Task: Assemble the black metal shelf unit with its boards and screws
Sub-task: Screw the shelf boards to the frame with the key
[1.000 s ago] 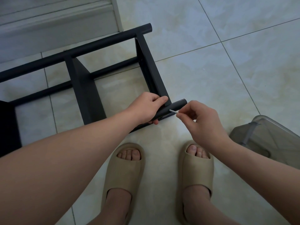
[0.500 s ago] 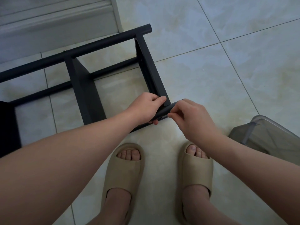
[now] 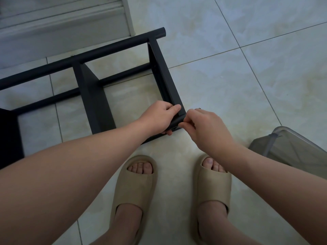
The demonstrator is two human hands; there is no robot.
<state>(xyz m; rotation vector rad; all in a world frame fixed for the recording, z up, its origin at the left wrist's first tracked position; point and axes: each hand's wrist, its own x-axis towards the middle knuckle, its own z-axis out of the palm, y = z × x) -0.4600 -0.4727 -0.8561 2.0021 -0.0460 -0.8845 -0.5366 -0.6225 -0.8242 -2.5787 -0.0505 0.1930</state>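
The black metal shelf frame lies on its side on the tiled floor, with two dark boards standing between its tubes. My left hand grips the near tube close to its end. My right hand presses against that tube's end, fingers pinched together at the joint with the end board. The screw seen earlier is hidden under the right fingers.
A grey translucent plastic bin sits on the floor at the right. A white door frame and threshold run along the top left. My feet in beige slippers stand just below the frame.
My right hand, holding a small pale screw a second ago, has moved left onto the tube's end and now covers it. The left hand kept its grip.
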